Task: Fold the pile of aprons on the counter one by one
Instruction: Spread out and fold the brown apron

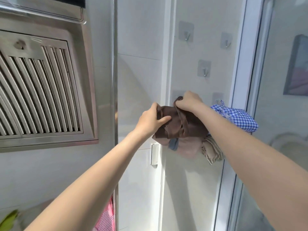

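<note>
Seemingly at the hanging-up stage, a folded brown apron (pixel 181 124) is gripped by the left hand (pixel 152 120), thumb across the cloth, while its loop is pinched in the curled right hand (pixel 188 101), to be slipped next over a wall hook (pixel 179 97) beside the checked apron (pixel 236 118).

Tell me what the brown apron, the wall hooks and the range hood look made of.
Brown apron held by both hands: soft matte woven cloth, judging by its limp folds and creases. Square wall hooks: apparently brushed metal plates with small shiny prongs, possibly stuck on; the fixing is not visible. Slatted range hood: stainless steel by its look, a brushed silver sheen with reflections.
</note>
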The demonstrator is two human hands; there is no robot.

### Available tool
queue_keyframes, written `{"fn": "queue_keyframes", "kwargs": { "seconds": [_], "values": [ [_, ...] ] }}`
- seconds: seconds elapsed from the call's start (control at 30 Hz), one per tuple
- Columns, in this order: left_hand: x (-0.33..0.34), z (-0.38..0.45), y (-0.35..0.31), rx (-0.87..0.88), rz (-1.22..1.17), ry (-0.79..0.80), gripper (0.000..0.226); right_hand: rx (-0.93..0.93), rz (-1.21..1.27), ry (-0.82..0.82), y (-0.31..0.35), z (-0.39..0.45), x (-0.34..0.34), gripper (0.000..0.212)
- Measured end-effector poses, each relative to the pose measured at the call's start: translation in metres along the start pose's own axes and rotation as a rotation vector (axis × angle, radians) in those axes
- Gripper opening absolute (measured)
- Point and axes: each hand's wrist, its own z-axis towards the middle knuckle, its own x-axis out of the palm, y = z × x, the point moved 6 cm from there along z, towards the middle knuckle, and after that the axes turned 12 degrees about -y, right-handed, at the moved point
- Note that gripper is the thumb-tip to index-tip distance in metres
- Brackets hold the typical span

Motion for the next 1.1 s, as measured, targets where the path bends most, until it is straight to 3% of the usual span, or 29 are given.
{"fn": "queue_keyframes", "kwargs": {
  "seconds": [0.23, 0.33, 0.43, 0.57, 0.73, 0.9, 1.1],
  "values": [
    [0.013, -0.008, 0.006, 0.074, 0.089, 0.119, 0.033, -0.078, -0.181, 0.205, -0.006, -0.014, 0.013, 0.015],
    [0.022, -0.015, 0.014, 0.035, 0.086, 0.175, 0.035, -0.059, -0.172, 0.182, -0.010, -0.021, 0.031, 0.034],
    [0.025, -0.020, 0.021, -0.030, 0.072, 0.206, 0.039, -0.006, -0.093, 0.009, -0.018, -0.028, 0.038, 0.032],
    [0.024, -0.025, 0.016, 0.019, 0.237, 0.193, 0.040, -0.118, -0.002, -0.416, -0.032, -0.056, 0.030, 0.027],
    [0.030, -0.035, 0.010, 0.043, 0.481, 0.262, 0.054, -0.170, 0.024, -0.451, -0.043, -0.068, 0.040, 0.030],
    [0.012, -0.031, 0.014, -0.036, 0.240, 0.209, 0.067, -0.181, 0.051, -0.574, -0.035, -0.080, 0.027, 0.022],
    [-0.007, -0.048, 0.020, -0.022, 0.235, 0.228, 0.071, -0.169, 0.016, -0.605, -0.013, -0.100, 0.023, 0.019]
  ]
}}
